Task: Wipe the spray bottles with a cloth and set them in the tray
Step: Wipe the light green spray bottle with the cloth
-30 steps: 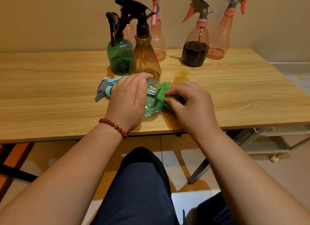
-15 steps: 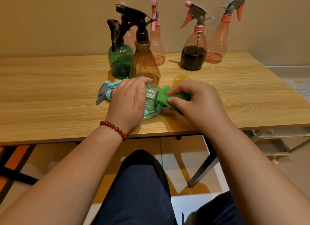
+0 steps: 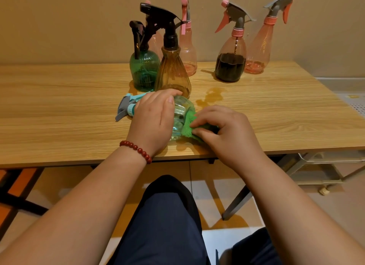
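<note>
- Here, a clear pale-teal ribbed plastic spray bottle (image 3: pixel 180 116) is laid on its side on the light wood-grain table (image 3: pixel 59 110), near the front edge, with its grey and teal trigger head (image 3: pixel 126 108) pointed away from the cloth.
- The left hand (image 3: pixel 154 120) is curled over the neck and upper body of this lying bottle and is closed on it; a bracelet of dark red beads (image 3: pixel 136 149) is worn on that wrist.
- A folded bright green cloth (image 3: pixel 188 124) is gripped by the right hand (image 3: pixel 225 130) and is pressed against the base of the lying bottle.
- Just behind the lying bottle, an amber ribbed bottle with a black trigger (image 3: pixel 171 75) is stood upright, and a dark green round bottle with a black trigger (image 3: pixel 144 71) is stood touching or just beside it.
- Behind those two, a pale pink bottle with a pink trigger (image 3: pixel 187 51) can be seen, and part of another pink one is hidden behind the black triggers.
- Farther back from the cloth end of the lying bottle, a pink-collared clear bottle holding dark liquid (image 3: pixel 230 65) and an almost empty pink bottle (image 3: pixel 258 49) are stood close together.
- A small wet amber patch (image 3: pixel 209 95) is seen on the table just behind the cloth.
- A light grey slatted tray or rack (image 3: pixel 324 166) is seen low down beyond the table's front corner on the cloth side; whether it is the tray for the bottles cannot be told.
</note>
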A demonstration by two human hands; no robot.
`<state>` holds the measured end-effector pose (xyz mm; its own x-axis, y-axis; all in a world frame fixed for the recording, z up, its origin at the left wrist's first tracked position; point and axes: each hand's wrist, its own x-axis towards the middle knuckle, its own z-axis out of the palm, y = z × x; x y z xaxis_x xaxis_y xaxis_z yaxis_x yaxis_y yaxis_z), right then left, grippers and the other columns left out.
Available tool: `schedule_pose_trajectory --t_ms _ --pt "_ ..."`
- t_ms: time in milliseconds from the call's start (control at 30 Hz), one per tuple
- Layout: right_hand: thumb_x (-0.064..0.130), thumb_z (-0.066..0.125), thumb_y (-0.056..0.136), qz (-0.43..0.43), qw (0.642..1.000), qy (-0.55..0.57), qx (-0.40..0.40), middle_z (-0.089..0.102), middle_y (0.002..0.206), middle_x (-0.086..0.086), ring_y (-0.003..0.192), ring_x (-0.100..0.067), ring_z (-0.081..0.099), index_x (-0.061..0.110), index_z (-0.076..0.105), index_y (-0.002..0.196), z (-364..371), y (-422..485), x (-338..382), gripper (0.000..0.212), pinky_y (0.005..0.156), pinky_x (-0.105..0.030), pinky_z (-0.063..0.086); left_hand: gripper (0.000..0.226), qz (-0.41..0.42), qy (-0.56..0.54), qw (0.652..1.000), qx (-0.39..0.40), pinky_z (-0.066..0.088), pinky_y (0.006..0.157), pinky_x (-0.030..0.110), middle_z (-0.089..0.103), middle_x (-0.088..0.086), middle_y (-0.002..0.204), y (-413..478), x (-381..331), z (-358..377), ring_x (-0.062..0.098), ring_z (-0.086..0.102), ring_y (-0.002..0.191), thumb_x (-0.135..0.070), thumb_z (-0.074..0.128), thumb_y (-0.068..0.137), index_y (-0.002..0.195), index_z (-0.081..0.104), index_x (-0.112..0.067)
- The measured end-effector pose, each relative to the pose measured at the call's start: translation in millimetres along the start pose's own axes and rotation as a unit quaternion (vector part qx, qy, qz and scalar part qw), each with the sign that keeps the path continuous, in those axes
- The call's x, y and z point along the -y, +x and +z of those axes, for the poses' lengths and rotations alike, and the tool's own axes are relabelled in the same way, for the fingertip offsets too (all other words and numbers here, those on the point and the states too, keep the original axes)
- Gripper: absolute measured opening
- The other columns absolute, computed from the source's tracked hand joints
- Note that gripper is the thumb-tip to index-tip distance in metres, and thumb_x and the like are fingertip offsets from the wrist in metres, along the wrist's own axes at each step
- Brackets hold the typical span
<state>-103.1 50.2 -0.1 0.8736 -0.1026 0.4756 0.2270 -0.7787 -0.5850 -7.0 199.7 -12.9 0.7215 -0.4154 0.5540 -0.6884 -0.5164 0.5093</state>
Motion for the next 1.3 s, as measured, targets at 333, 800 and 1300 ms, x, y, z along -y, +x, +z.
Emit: schedule_pose_trajectory --t_ms 333,800,1300 --pt "0.018 0.063 0.09 0.087 0.992 0.084 -0.038 0.048 0.107 0.03 0.102 0.02 0.045 0.043 0.056 0.118 -13.5 4.8 4.1 0.038 0.081 0.001 0.037 0.045 -0.023 -0.056 0.997 0.037 0.034 0.101 0.02 0.055 -0.008 0.125 -1.5 -0.8 -9.3 0.002 0.045 0.118 -0.035 0.026 0.097 0.129 0.054 -0.02" --pt "0.065 0.077 0.057 0.092 0.993 -0.018 0.073 0.049 0.106 0.016 0.095 -0.004 0.047 0.03 0.046 0.118 19.7 25.3 32.9 0.076 0.07 -0.011 0.038 0.017 -0.156 -0.142 0.976 -0.059 0.049 0.09 0.024 0.059 -0.011 0.109 -13.1 1.2 -34.2 0.004 0.055 0.102 -0.018 0.058 0.094 0.103 0.058 -0.034" --pt "0.04 0.083 0.068 0.178 0.975 0.13 -0.017 0.06 0.091 0.016 0.076 0.004 0.058 0.035 0.047 0.102 19.3 16.7 34.1 0.05 0.054 -0.007 0.04 0.048 -0.37 -0.147 0.915 -0.064 0.05 0.074 0.024 0.065 -0.006 0.103 -32.1 -13.6 -31.1 0.008 0.063 0.091 -0.059 0.057 0.084 0.113 0.059 -0.02"
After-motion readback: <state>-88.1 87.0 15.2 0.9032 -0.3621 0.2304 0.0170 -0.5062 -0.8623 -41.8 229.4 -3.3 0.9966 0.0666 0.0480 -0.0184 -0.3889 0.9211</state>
